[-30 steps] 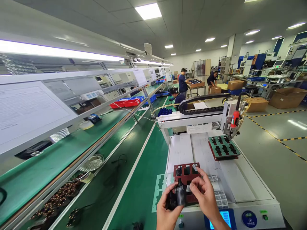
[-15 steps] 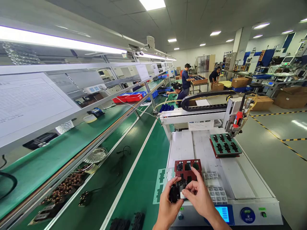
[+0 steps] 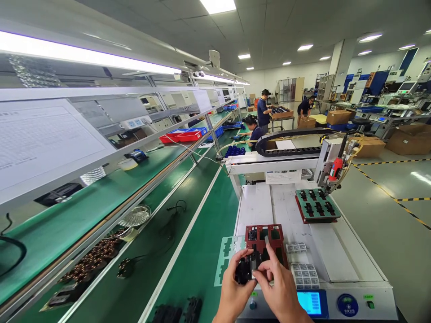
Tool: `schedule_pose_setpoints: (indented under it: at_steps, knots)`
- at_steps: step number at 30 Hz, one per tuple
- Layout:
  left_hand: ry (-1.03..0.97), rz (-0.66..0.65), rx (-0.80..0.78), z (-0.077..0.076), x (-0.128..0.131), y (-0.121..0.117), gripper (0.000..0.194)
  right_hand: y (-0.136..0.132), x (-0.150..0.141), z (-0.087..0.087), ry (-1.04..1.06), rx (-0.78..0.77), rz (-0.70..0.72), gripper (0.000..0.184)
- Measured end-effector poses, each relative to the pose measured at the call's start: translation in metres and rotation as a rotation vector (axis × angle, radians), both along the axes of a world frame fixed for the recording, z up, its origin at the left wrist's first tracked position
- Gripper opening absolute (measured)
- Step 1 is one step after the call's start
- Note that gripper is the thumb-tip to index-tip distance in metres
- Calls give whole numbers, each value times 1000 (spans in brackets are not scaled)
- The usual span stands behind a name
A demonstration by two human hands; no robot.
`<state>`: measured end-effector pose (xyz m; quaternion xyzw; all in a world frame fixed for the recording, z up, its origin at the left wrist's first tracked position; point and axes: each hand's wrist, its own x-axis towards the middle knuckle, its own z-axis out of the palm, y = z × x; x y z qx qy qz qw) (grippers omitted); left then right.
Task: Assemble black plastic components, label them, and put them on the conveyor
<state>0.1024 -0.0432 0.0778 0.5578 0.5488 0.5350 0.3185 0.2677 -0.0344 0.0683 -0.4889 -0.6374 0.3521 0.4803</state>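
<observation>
My left hand (image 3: 233, 283) is closed round a black plastic part (image 3: 245, 270), held over the front edge of the machine bed. My right hand (image 3: 278, 282) presses its thumb and bent fingers against the right side of this part, where a pale strip shows. The right index finger points up, with a thin greyish piece (image 3: 267, 240) at its tip. Just behind the hands lies a red fixture tray (image 3: 281, 244) with square pockets, one holding a black part (image 3: 252, 233). What the right fingertips pinch is partly hidden.
A green-topped fixture (image 3: 316, 207) with several black parts sits under the machine's head (image 3: 332, 166). Label sheets (image 3: 305, 274) lie right of my hands. A pale green template (image 3: 224, 260) and black parts (image 3: 192, 309) lie to the left. Co-workers (image 3: 264, 110) are farther back.
The right hand has turned slightly more upright, its fingers still at the black part. A white patch visible under the right thumb is now mostly covered. The left hand keeps its hold.
</observation>
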Motion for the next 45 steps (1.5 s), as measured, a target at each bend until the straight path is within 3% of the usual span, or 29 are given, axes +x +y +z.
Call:
schedule_pose_setpoints:
  at_steps: [3,7,11,14,17,19,21,25,28,32,34,37,39,41,45]
  knots:
    - [-34,17,8,1,-3,-2,64,2,5,-7,39,-38,-50,80]
    - [79,-48,109,-1,-5,-5,62,7,5,-5,151,-283,183,96]
    - [115,-103,148,-11,-7,-5,53,12,-7,-5,79,-276,220,92]
    - [-61,15,8,-27,-16,-1,56,31,-15,-20,78,-219,263,79]
    - [-504,125,-199,-48,-32,1,66,67,-23,-49,115,-137,142,64]
    - [-839,45,-340,-63,-46,-2,64,93,-29,-69,76,-79,15,68]
    - [-1087,-137,-422,-78,-59,-7,60,116,-36,-84,54,-62,-16,74]
    - [-1276,-487,-367,-100,-78,-17,67,141,-47,-86,108,-61,8,58]
    - [-1201,-508,-370,-101,-76,-18,77,144,-47,-70,207,-48,-12,48]
    - [-927,-276,-435,-86,-54,-11,67,129,-39,-41,384,-105,-3,64]
    - [-798,-202,-469,-77,-40,-6,70,113,-33,-27,484,-177,49,68]
    - [-701,-198,-473,-69,-21,1,85,86,-24,-12,687,-358,189,72]
    - [-670,-214,-451,-69,-12,5,94,70,-17,-5,772,-434,266,71]
    - [-624,-214,-429,-71,-6,7,94,59,-10,-2,783,-411,302,68]
    - [-426,-225,-165,-71,-6,10,73,50,6,-2,664,-281,301,56]
